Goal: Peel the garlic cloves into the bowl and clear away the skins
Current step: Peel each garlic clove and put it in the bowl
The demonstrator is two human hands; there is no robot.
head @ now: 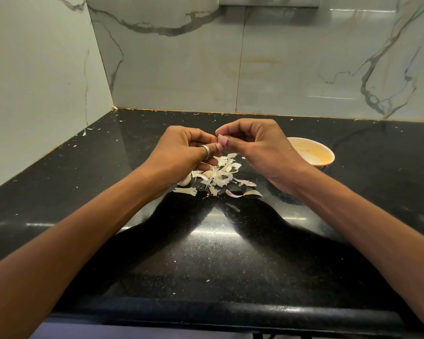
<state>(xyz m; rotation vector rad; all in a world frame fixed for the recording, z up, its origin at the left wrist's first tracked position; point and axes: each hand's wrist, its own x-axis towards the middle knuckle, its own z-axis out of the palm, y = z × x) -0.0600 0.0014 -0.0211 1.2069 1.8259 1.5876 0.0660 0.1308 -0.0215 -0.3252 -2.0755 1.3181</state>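
Left of the bowl [327, 155], my left hand [189, 150] and right hand [257, 145] pinch one clove [220, 138]; skins [220, 176] lie uncleared, so I'm probably midway.

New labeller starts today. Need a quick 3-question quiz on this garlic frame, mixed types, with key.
1. True or false: the bowl stands on the counter on the side of the right hand.
2. Most skins lie: A in the bowl; B on the counter below the hands; C on the floor.
3. Which hand wears the ring?

Key: 1 true; 2 B; 3 the left hand.
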